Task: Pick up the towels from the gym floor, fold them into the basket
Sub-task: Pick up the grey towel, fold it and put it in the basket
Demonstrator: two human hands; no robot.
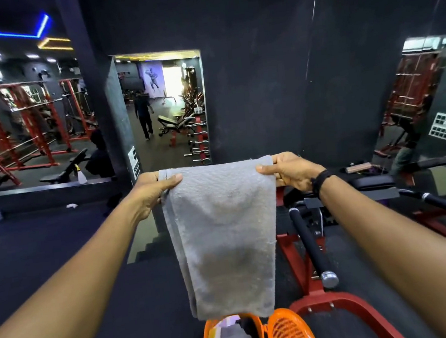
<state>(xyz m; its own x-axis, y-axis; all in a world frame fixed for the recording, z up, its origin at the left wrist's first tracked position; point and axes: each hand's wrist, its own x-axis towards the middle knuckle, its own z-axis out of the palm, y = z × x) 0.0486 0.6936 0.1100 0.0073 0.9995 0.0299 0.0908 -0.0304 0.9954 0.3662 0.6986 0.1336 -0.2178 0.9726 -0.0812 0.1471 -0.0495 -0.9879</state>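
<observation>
- Hands out front: left hand point(153, 188) pinches top-left corner of grey towel point(223, 237), right hand point(290, 174) pinches top-right corner.
- Towel hangs in air, long and narrow, looks already doubled lengthwise; lower edge just above orange basket point(291, 332).
- Basket holds something grey, likely an earlier towel; can't confirm.
- Judgement: mid-fold; further folding and drop-in remain.
- White scrap point(71, 205) on floor far left, possibly another towel.

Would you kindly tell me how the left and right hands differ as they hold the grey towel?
The left hand pinches the grey towel's left top corner and has a bare wrist; the right hand pinches the right corner and wears a black wristband. Both hold the top edge level.
</observation>
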